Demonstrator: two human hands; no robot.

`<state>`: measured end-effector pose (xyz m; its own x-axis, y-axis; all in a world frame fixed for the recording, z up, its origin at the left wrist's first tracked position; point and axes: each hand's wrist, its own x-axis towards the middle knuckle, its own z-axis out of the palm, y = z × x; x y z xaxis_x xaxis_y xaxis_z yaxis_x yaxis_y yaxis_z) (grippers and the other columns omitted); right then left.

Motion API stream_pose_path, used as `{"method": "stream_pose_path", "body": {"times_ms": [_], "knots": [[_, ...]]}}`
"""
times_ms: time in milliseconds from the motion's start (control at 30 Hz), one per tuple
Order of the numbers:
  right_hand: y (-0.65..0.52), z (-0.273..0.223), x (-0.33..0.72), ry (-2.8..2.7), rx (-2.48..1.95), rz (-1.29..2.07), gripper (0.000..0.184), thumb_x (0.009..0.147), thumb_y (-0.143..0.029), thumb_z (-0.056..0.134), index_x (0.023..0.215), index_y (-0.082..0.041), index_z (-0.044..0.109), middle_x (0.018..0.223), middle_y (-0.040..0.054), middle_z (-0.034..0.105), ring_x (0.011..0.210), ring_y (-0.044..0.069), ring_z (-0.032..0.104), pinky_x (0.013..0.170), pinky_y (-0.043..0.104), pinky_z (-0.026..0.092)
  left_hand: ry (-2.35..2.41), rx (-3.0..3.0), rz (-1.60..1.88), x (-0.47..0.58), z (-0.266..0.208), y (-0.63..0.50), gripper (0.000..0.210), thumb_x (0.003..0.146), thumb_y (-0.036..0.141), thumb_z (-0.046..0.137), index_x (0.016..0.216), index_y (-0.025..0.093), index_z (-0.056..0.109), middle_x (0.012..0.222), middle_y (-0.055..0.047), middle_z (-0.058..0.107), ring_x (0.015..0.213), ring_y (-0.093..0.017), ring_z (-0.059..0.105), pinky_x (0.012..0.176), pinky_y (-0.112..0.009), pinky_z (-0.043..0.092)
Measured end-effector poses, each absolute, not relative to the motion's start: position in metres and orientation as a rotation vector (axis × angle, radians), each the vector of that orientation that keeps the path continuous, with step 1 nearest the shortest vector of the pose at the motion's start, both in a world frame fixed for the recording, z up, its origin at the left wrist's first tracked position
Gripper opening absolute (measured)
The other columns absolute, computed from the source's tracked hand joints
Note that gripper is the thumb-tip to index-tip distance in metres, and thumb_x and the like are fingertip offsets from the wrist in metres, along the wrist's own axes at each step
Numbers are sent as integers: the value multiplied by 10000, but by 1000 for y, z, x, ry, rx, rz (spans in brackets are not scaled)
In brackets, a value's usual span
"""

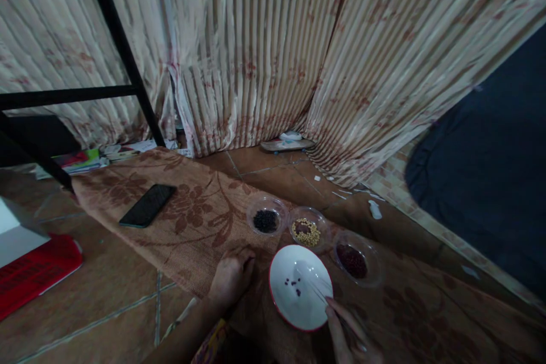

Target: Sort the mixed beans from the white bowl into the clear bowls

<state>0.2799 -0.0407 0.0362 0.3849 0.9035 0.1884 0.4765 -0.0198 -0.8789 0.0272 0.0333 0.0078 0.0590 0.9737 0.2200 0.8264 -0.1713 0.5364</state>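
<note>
A white bowl with a red rim stands on the cloth-covered table, with several small dark red beans in it. My right hand is at the bowl's near right edge, closed on thin metal tweezers whose tips reach over the bowl's inside. Left of the bowl my left hand rests on the cloth with its fingers curled in and nothing visible in them. Beyond the bowl sit three clear plastic dishes: one of black beans, one of yellow beans and one of dark red beans.
A phone lies on the brown patterned tablecloth at the left. A black metal frame rises behind it. Striped curtains hang at the back, above a skateboard on the tiled floor. A red-and-white box is at far left.
</note>
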Motion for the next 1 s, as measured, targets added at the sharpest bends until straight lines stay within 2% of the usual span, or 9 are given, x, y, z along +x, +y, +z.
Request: {"method": "stream_pose_path", "body": {"times_ms": [100, 267, 567, 800, 900, 1000], "knots": [[-31, 48, 274, -1384, -1594, 645, 402, 782, -611, 613, 875, -251, 767, 996, 68, 746, 963, 247, 690, 811, 297, 553, 1815, 2063, 799, 27, 9, 33, 159, 897, 168, 506, 879, 226, 653, 899, -27, 701, 856, -177, 645, 811, -299, 472], [-18, 53, 266, -1422, -1642, 762, 433, 808, -605, 573, 918, -226, 752, 957, 77, 755, 893, 243, 709, 760, 299, 559, 1794, 2051, 826, 28, 8, 32, 163, 905, 167, 498, 889, 229, 648, 909, -27, 688, 859, -169, 637, 821, -291, 476], [-2, 50, 269, -1533, -1707, 715, 402, 810, -588, 564, 893, -240, 746, 923, 77, 766, 850, 259, 715, 745, 329, 540, 1772, 2063, 815, 28, 9, 30, 154, 892, 136, 503, 872, 223, 629, 904, -22, 684, 864, -164, 631, 818, -284, 468], [3, 49, 264, -1527, -1639, 687, 419, 837, -578, 540, 898, -213, 734, 960, 91, 755, 863, 239, 705, 688, 291, 527, 1770, 2060, 837, 28, 10, 29, 161, 892, 136, 503, 875, 225, 636, 901, -21, 686, 859, -162, 635, 819, -281, 468], [1, 51, 265, -1563, -1612, 643, 423, 861, -570, 516, 927, -211, 730, 1014, 89, 740, 917, 231, 691, 732, 285, 517, 1780, 2066, 829, 28, 11, 29, 168, 898, 140, 495, 883, 223, 640, 898, -21, 688, 860, -163, 636, 828, -292, 465], [-2, 51, 267, -1599, -1627, 584, 423, 860, -583, 517, 892, -220, 731, 978, 78, 742, 935, 233, 683, 797, 299, 509, 1788, 2078, 809, 28, 10, 29, 154, 899, 152, 497, 870, 217, 634, 904, -27, 690, 859, -167, 635, 822, -297, 464]]}}
